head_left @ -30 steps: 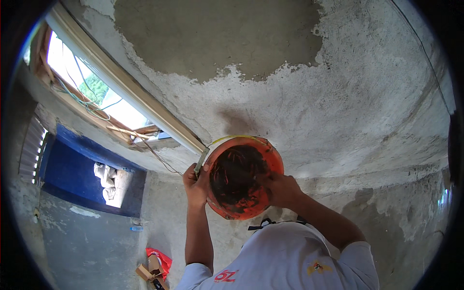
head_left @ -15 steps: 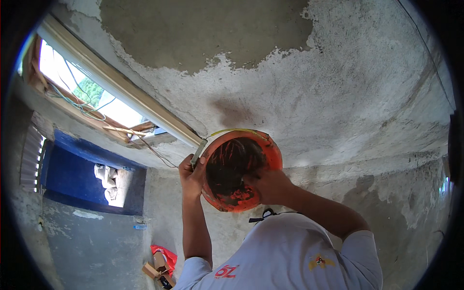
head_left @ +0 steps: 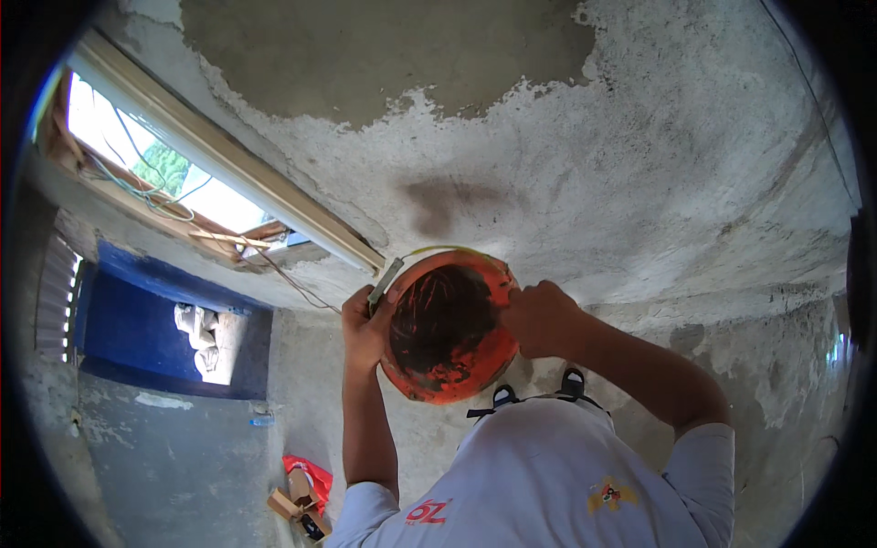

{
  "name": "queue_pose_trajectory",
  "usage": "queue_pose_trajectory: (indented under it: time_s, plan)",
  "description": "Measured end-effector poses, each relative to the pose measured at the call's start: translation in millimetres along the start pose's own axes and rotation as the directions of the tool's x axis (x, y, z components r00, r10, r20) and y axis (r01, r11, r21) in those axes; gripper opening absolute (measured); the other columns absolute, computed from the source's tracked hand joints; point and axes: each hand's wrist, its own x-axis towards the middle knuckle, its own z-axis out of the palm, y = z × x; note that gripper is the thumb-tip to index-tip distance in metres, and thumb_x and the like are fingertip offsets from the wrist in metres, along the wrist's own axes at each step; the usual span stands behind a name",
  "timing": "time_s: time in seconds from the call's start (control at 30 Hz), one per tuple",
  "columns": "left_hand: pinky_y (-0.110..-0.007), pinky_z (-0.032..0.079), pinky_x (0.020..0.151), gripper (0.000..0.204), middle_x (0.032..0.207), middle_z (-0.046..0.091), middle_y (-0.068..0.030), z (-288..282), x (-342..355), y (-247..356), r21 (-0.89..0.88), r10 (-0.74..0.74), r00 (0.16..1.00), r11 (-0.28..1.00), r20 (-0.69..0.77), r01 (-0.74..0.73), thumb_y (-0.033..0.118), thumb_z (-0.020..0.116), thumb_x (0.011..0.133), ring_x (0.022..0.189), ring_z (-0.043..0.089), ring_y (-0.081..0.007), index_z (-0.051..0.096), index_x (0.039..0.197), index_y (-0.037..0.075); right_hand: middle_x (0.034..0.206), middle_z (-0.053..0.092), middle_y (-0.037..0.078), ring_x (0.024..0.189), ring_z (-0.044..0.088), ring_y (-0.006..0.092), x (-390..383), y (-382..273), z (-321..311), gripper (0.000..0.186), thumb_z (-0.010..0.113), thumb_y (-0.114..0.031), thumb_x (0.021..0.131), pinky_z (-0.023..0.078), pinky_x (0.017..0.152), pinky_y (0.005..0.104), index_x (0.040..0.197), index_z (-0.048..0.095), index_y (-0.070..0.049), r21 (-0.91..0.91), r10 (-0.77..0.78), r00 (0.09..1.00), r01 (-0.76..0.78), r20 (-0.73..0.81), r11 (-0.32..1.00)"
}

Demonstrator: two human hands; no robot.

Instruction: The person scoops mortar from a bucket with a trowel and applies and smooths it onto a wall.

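An orange bucket [head_left: 501, 361], tilted so its mouth shows, is held in front of my chest. Dark, wet-looking mortar [head_left: 438, 315] coats its inside, with orange streaks showing through. My left hand [head_left: 365, 331] grips the left rim, thumb over the edge. A narrow grey flat piece [head_left: 386, 281] sticks up at those fingers; its kind is unclear. Along the far rim curves a thin yellow band [head_left: 448, 247]. At the right rim, my right hand [head_left: 544, 320] is closed in a fist, and what it may hold is hidden.
Beyond the bucket is a rough wall [head_left: 658, 164] with a smooth grey plaster patch [head_left: 384, 55] and a dark damp spot [head_left: 448, 196]. A long pale beam [head_left: 228, 151] runs beside a window opening with loose wires [head_left: 164, 205]. Low at left lie a cardboard box [head_left: 297, 507] and red bag [head_left: 312, 475].
My right hand has come out of the bucket's mouth to its right rim and closed into a fist. The left hand keeps its hold. My sandalled feet now show more.
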Motion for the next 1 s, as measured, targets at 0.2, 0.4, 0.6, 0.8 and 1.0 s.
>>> queue_pose_trajectory:
  time_s: [0.2, 0.4, 0.6, 0.8, 1.0]
  plan:
    - [-0.026, 0.031, 0.054, 0.033, 0.068, 0.052, 0.0082, 17.9, 1.0, 22.5, 0.178, 0.042, 0.999, 0.983, 0.034, -0.047, 0.019, 0.076, 0.101, 0.063, 0.041, -0.0023, 0.059, 0.076, 0.006, 0.094, 0.078, 0.012, 0.093, 0.078, 0.0284, 23.3, -2.2, 5.7, 0.022, 0.072, -0.019, 0.083, 0.062, 0.082, 0.0448, 0.101, 0.080, -0.009, 0.017, 0.022, 0.999, -0.022, 0.034, 1.000]
    - [-0.024, 0.031, 0.054, 0.029, 0.069, 0.053, 0.0086, 30.8, 4.6, 32.9, 0.321, 0.144, 0.987, 0.933, 0.075, -0.161, 0.017, 0.076, 0.102, 0.064, 0.040, -0.0010, 0.062, 0.080, 0.004, 0.093, 0.077, 0.017, 0.091, 0.078, 0.0303, 41.4, 13.5, 50.6, 0.021, 0.066, -0.019, 0.091, 0.063, 0.079, 0.0465, 0.103, 0.079, -0.008, 0.265, 0.025, 0.999, -0.012, -0.045, 0.964]
    - [-0.024, 0.033, 0.055, 0.034, 0.067, 0.051, 0.0074, 39.2, 11.6, 24.2, 0.362, 0.182, 0.978, 0.909, 0.103, -0.207, 0.020, 0.077, 0.101, 0.064, 0.041, -0.0023, 0.061, 0.077, 0.003, 0.077, 0.068, 0.013, 0.071, 0.069, 0.0218, 47.9, 22.7, 82.0, 0.030, 0.064, -0.034, 0.102, 0.057, 0.066, 0.0383, 0.099, 0.076, -0.007, 0.890, -0.011, 0.993, -0.102, 0.119, 0.444]
    - [-0.025, 0.034, 0.054, 0.035, 0.065, 0.051, 0.0064, 33.0, 12.5, 12.5, 0.380, 0.143, 0.987, 0.911, 0.072, -0.160, 0.017, 0.076, 0.101, 0.063, 0.043, -0.0026, 0.058, 0.074, 0.005, 0.075, 0.063, 0.006, 0.058, 0.053, 0.0152, 53.7, 12.7, 137.9, 0.033, 0.063, -0.033, 0.103, 0.044, 0.057, 0.0327, 0.110, 0.074, -0.003, 0.919, -0.121, 0.975, -0.217, 0.187, -0.329]
    - [-0.027, 0.048, 0.063, 0.016, 0.086, 0.068, -0.0013, -36.3, 7.2, -39.0, -0.061, 0.038, 0.952, 0.996, -0.304, -0.059, 0.014, 0.068, 0.105, 0.074, 0.061, -0.0095, 0.068, 0.098, -0.001, 0.093, 0.068, 0.013, 0.058, 0.055, 0.0149, 21.1, 33.7, 169.8, 0.048, 0.065, -0.035, 0.100, 0.044, 0.053, 0.0298, 0.130, 0.064, 0.003, 0.689, -0.175, 0.985, -0.128, 0.002, -0.713]
